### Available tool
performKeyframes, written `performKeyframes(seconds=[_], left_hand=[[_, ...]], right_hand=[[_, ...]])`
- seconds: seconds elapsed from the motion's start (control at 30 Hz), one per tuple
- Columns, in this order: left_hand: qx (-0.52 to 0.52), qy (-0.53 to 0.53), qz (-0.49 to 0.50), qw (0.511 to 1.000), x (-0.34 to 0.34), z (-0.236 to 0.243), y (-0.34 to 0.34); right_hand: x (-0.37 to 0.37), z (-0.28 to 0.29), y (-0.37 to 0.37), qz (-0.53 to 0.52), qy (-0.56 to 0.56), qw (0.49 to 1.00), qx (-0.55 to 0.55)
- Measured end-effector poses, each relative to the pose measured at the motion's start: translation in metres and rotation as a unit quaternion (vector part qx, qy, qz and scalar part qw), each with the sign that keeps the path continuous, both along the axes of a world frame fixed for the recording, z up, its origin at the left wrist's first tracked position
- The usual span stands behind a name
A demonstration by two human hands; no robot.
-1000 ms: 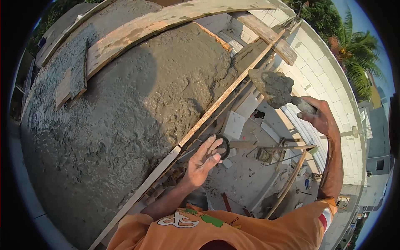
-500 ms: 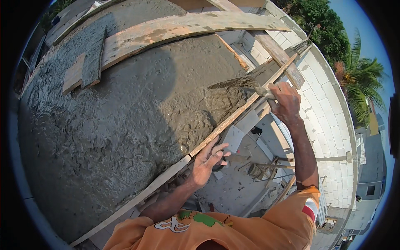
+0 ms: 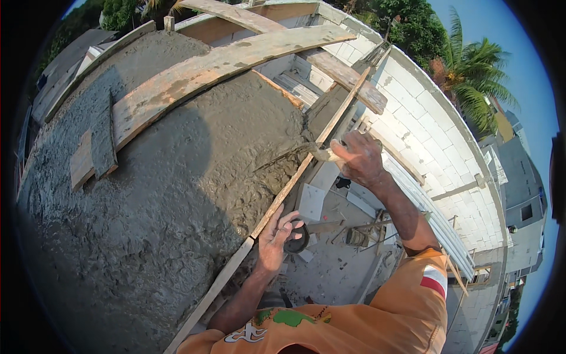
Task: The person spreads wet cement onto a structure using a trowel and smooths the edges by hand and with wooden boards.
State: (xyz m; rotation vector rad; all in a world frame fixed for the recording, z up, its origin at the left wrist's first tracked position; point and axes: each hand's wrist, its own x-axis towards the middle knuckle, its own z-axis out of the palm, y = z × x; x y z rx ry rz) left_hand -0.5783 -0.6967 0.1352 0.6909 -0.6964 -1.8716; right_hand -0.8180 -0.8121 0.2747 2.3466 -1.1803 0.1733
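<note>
Wet grey concrete (image 3: pixel 159 194) fills the slab on my left, bordered by a narrow wooden form board (image 3: pixel 286 197). My right hand (image 3: pixel 361 158) is closed round the handle of a trowel (image 3: pixel 282 158). The trowel reaches across the board, and its mortar-coated blade is tilted, nearly edge-on, at the concrete by the border. Lower down, my left hand (image 3: pixel 274 242) rests against the outer side of the board with its fingers apart, holding nothing. A round black container (image 3: pixel 298 238) shows beyond those fingers, below the slab level.
A long plank (image 3: pixel 224 68) lies across the slab, with a shorter mortar-smeared board (image 3: pixel 105 135) near its left end. On the right drops an opening to a littered lower floor (image 3: pixel 324 277). A white block wall (image 3: pixel 439 124) curves along the far right.
The trowel has come nearer and left along the border, its blade turning from flatter to nearly edge-on. My left hand stays at the board. The whole view has shifted.
</note>
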Motion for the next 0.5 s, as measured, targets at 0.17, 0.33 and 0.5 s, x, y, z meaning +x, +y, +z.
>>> performKeyframes(seconds=[0.17,0.33,0.5], left_hand=[[-0.006,0.002,-0.014,1.000,-0.002,0.002,-0.002],[-0.006,0.009,-0.012,1.000,-0.003,0.001,-0.001],[-0.004,-0.003,0.005,1.000,-0.001,0.002,0.001]], right_hand=[[-0.003,-0.008,0.010,-0.033,0.012,0.999,0.010],[-0.008,-0.011,0.015,-0.058,0.014,0.998,0.020],[-0.005,-0.018,0.019,-0.079,-0.014,0.997,0.013]])
